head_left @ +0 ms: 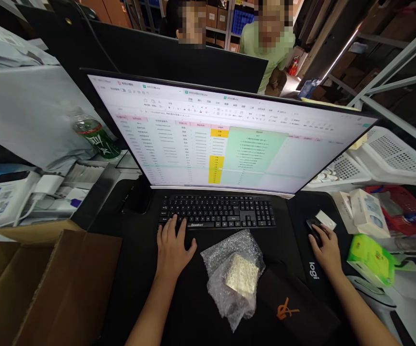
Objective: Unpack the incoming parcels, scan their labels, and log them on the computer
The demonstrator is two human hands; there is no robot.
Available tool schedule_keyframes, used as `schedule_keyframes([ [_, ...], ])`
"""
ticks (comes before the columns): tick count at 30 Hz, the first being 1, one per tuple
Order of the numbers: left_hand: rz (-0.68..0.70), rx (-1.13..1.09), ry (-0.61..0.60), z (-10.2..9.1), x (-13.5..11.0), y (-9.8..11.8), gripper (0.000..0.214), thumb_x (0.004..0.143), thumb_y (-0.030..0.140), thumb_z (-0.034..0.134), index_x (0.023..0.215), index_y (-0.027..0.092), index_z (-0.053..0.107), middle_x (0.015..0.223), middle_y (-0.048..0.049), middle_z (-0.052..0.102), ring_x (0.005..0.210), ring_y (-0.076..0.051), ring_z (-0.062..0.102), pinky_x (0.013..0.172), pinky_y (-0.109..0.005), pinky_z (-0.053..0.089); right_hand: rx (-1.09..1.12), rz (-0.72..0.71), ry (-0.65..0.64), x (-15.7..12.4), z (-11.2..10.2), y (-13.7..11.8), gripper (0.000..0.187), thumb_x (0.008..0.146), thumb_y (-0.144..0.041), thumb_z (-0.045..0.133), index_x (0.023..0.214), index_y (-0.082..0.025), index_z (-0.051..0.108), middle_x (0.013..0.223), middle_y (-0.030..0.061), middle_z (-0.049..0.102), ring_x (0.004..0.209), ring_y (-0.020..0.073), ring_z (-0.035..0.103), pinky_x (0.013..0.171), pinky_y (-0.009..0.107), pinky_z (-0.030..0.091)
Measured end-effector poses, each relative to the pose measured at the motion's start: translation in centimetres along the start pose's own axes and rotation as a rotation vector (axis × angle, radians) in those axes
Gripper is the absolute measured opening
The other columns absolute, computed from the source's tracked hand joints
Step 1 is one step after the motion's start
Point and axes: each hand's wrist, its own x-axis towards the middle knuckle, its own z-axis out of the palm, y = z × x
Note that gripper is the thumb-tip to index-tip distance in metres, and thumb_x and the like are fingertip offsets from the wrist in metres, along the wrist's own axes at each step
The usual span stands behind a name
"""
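On the tabletop (136,269): a black keyboard (217,211) and a black mouse (313,227) are being handled, pretty standard setup.
Left hand (173,247): being rested palm-down at the keyboard's lower left edge, fingers (174,223) slightly spread over the keys, nothing being pinched.
Right hand (326,250): being rested on the mouse off to the right, fingers (318,235) pressed together and curled over it.
Bubble-wrap packet (235,278): being left lying between the two hands, just below the keyboard. Something pale gold is being shown through the wrap.
Monitor (226,139): a spreadsheet is being displayed right behind the keyboard.
Cardboard box (49,283): being left open at the left edge.
Green bottle (96,137): being stood left of the monitor.
Background: two people are being partly hidden behind the monitor.
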Motion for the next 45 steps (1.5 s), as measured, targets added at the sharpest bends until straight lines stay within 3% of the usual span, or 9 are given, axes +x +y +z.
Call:
schedule_keyframes([
  [9,-0.010,-0.014,-0.023,0.25,0.05,0.01,0.061,0.088,0.033,0.063,0.144,0.011,0.056,0.159,-0.0262,0.041,0.147,-0.042,0.040,0.124,-0.063,0.026,-0.019,0.017,-0.014,-0.01,-0.20,-0.25,0.051,0.096,-0.055,0.054,0.135,-0.023,0.064,0.142,0.0148,0.050,0.133,0.0352,0.051,0.113,0.057,0.045],
  [13,-0.031,-0.008,-0.049,0.14,0.07,0.12,0.069,0.087,0.037,0.065,0.149,0.010,0.050,0.166,-0.0287,0.029,0.148,-0.045,0.036,0.122,-0.066,0.028,-0.011,0.022,-0.012,0.04,-0.26,-0.33,0.051,0.095,-0.054,0.055,0.134,-0.022,0.064,0.141,0.0151,0.050,0.132,0.0351,0.051,0.112,0.057,0.045],
  [19,-0.049,-0.016,-0.106,-0.15,0.18,0.23,0.077,0.085,0.039,0.068,0.155,0.015,0.045,0.172,-0.0252,0.013,0.151,-0.046,0.032,0.121,-0.067,0.027,-0.011,0.013,-0.011,0.05,-0.22,-0.31,0.051,0.095,-0.055,0.054,0.134,-0.023,0.064,0.140,0.0148,0.050,0.132,0.0350,0.050,0.112,0.057,0.045],
  [23,-0.034,-0.023,-0.139,-0.31,0.35,0.31,0.074,0.084,0.036,0.070,0.154,0.025,0.049,0.175,-0.0195,0.006,0.151,-0.047,0.031,0.120,-0.071,0.026,-0.018,0.013,-0.008,0.02,-0.13,-0.19,0.053,0.095,-0.056,0.053,0.134,-0.022,0.064,0.141,0.0155,0.050,0.132,0.0354,0.051,0.113,0.057,0.045],
  [45,0.054,0.015,-0.054,0.02,0.09,0.04,0.062,0.087,0.032,0.067,0.148,0.020,0.057,0.172,-0.0215,0.020,0.152,-0.044,0.034,0.123,-0.068,0.025,-0.001,0.010,0.001,-0.13,0.04,0.21,0.049,0.097,-0.054,0.054,0.134,-0.024,0.065,0.141,0.0140,0.050,0.130,0.0333,0.053,0.113,0.054,0.045],
])
